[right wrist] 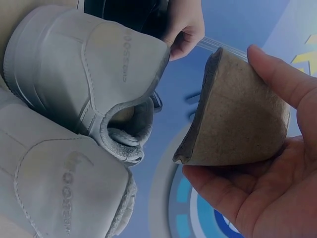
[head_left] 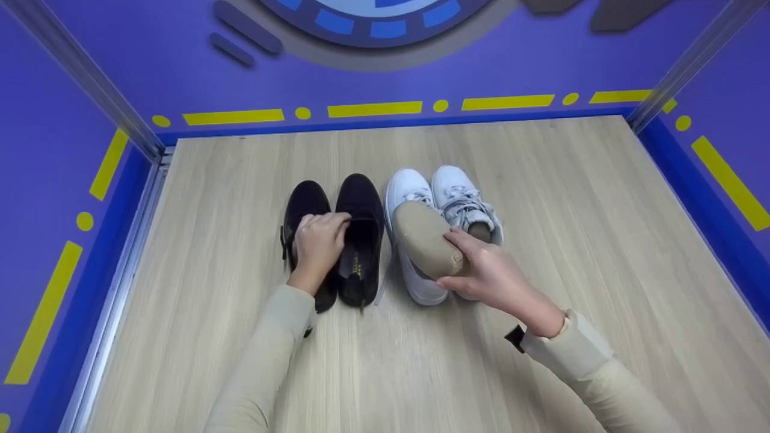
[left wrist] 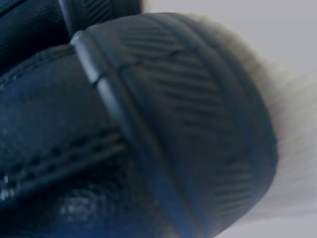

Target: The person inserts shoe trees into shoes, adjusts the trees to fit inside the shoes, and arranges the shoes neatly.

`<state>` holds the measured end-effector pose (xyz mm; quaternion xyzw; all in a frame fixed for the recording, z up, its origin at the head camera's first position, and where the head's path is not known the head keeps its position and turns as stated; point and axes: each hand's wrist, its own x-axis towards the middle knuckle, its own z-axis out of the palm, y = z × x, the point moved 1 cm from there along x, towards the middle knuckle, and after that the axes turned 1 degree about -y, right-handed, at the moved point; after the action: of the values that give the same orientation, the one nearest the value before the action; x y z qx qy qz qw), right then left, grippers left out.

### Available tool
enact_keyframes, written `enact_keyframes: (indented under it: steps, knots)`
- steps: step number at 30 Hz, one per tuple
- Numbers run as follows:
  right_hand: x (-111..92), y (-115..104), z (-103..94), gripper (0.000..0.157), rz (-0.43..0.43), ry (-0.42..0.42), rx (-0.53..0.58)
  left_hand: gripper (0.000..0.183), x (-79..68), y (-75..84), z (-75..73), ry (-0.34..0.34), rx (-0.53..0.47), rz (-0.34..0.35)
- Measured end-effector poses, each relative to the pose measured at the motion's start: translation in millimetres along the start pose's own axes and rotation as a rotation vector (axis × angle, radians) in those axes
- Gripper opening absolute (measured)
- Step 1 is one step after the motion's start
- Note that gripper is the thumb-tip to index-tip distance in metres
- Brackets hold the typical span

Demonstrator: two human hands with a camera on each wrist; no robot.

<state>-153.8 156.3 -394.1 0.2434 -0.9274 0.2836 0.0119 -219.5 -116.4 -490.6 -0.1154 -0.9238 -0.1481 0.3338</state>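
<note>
My right hand [head_left: 493, 273] holds a beige moulded shoe insert [head_left: 424, 237] between thumb and fingers. It overlaps the left white sneaker [head_left: 408, 180] in the head view, while the right wrist view shows a gap between them. A brown insert [head_left: 479, 231] shows inside the right white sneaker [head_left: 450, 179]. My left hand [head_left: 320, 240] lies across the left black shoe [head_left: 307, 195], its fingertips pinching the opening edge of the right black shoe [head_left: 359, 192]. A black heel with a ridged sole [left wrist: 188, 99] fills much of the left wrist view.
The shoes stand side by side on a wood-grain board [head_left: 571, 240]. Blue panels [head_left: 385, 87] with yellow markings rise behind it and along both sides. A metal rail [head_left: 114, 294] runs along the left edge.
</note>
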Motion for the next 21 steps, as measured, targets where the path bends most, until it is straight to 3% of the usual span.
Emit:
enact_keyframes:
  steps: [10, 21]
  knots:
    - [0.9, -2.2, 4.8, 0.068, -0.049, 0.018, -0.049, 0.009, -0.1, 0.5, -1.0, -0.009, -0.005, -0.008]
    - [3.2, -7.9, 9.3, 0.070, -0.047, -0.041, -0.046, 0.010, -0.2, 1.0, -1.4, -0.013, -0.002, -0.011]
